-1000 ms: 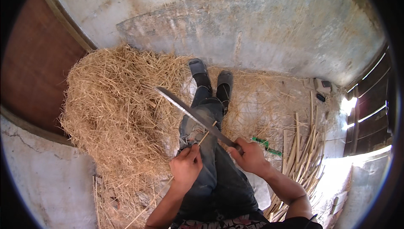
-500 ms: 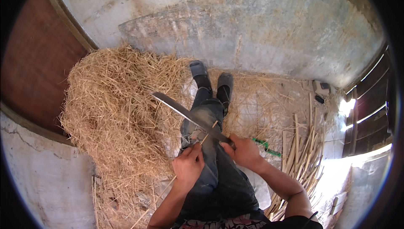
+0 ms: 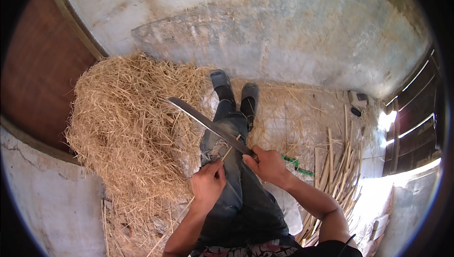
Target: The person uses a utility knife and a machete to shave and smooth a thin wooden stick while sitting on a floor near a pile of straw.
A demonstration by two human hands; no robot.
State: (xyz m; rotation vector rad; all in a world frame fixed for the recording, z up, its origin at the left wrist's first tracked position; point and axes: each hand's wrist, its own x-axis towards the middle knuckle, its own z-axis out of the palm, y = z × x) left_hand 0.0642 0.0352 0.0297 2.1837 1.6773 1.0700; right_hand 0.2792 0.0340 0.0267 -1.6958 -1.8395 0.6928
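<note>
My right hand [image 3: 268, 165] is closed round the handle of a machete [image 3: 210, 125]. Its long dark blade points up and left across my thighs, with a bright edge along the lower side. In my left hand [image 3: 208, 181] a thin bamboo strip [image 3: 228, 153] is pinched between thumb and fingers. The blade crosses over the strip near its upper end, and a short tip shows beyond the blade. The strip's tail [image 3: 182, 214] runs back under my left forearm toward the floor. Whether the edge touches the strip, I cannot tell.
Loose straw [image 3: 132, 115] is heaped on the left, beside a brown door [image 3: 42, 68]. Several long split strips [image 3: 338, 172] lie on the right, near a green object [image 3: 298, 165]. A plastered wall [image 3: 265, 25] stands beyond my feet; a small pale device [image 3: 358, 99] sits by it.
Both hands, the machete and the strip appear slightly farther left, along with the whole scene. The blade still crosses the strip, and both grips are unchanged.
</note>
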